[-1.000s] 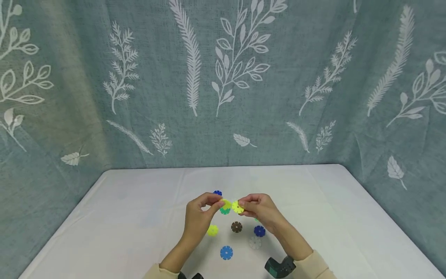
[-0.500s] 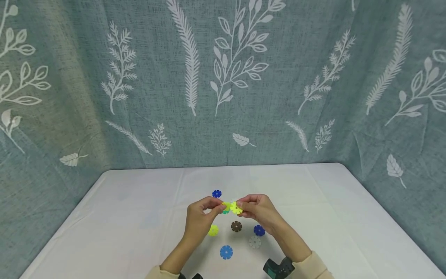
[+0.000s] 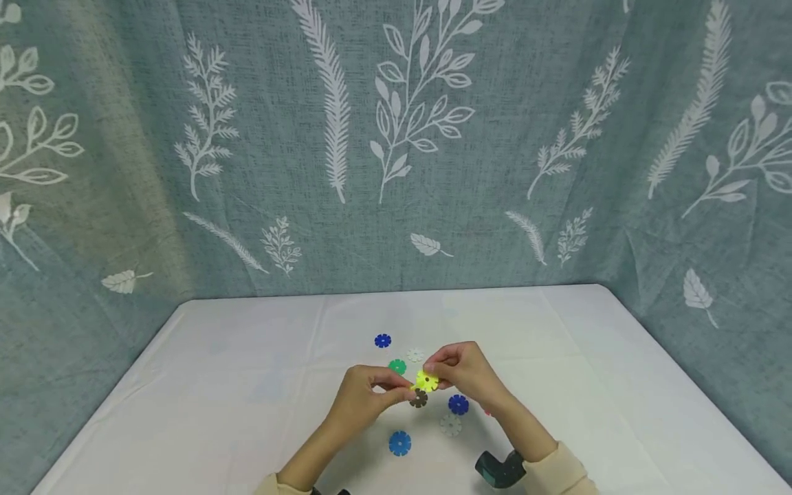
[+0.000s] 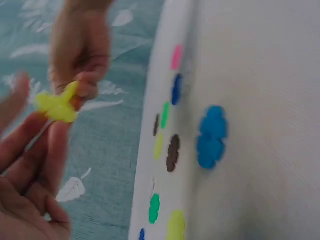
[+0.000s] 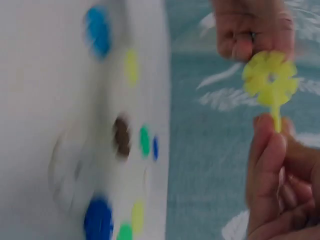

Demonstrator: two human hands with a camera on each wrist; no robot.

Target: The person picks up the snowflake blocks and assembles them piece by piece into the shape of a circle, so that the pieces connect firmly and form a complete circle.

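White table (image 3: 247, 385), backed by grey-blue curtain (image 3: 396, 137) printed with white leaves and ferns. Above the table's middle, held clear of it: two yellow discs (image 3: 426, 380), slotted edge to face, pinched between both hands. Left hand (image 3: 361, 399) coming in from lower left, fingers curled, thumb and forefinger gripping one disc by its edge. Right hand (image 3: 467, 371) arched over from the right, fingertips closed on the other disc. Cream sleeves at both wrists. Flat on the table around the hands: brown disc (image 3: 419, 398) right under the yellow pair, green disc (image 3: 397, 366), white disc (image 3: 415, 355), dark blue discs (image 3: 383, 340), light blue disc (image 3: 399, 443). No readable writing anywhere.
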